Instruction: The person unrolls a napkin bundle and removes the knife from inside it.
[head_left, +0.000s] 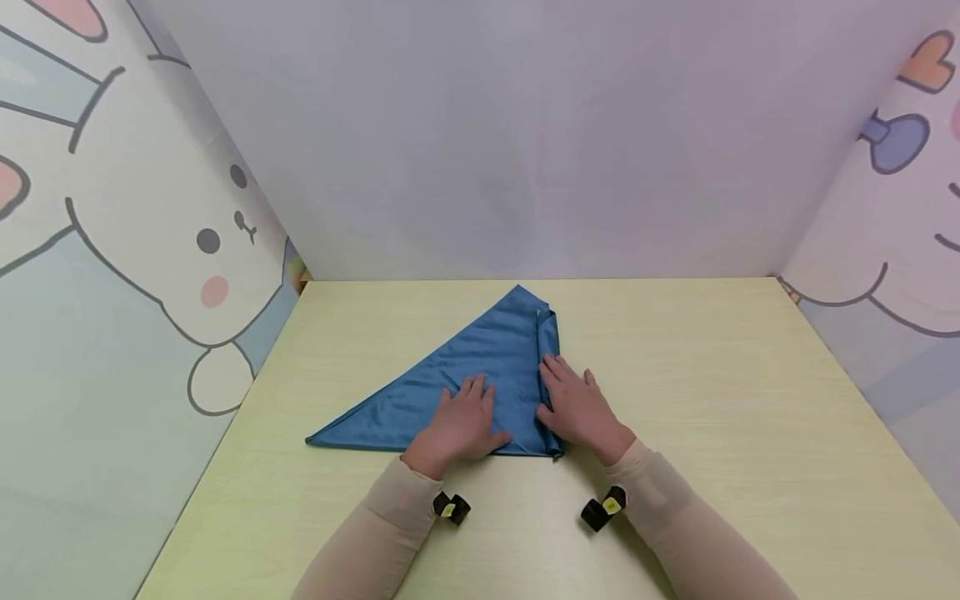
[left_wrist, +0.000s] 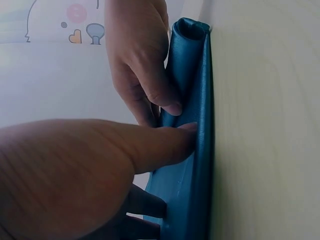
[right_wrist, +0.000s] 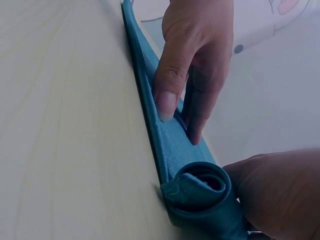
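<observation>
Your triangular blue cloth (head_left: pixel 491 346) lies on the counter (head_left: pixel 712 375) in front of you, its long point to the left and a narrow roll (head_left: pixel 550 332) along its right edge. Your left hand's (head_left: pixel 465 425) grip is wide, fingers spread and laid on the flat part; your right hand (head_left: pixel 581 408) lies over the roll with fingers fairly straight and the thumb at its left side, pressing rather than clutching.

The step looks like rolling that right edge toward the left point. To do it well, let the left hand hold the flat layers taut and smooth out the creases near its fingertips, so that none gets trapped in the coil. The right wrist view shows the near end of the roll wound loosely, with gaps between the turns; tuck it snugly before adding another turn. Spread your right fingers along the length so that both ends advance together, or the roll may turn conical. Watch the far end, where cloth juts past the roll, and keep the near edge straight. The fabric looks slick and would likely spring back, so maintain light pressure throughout.
</observation>
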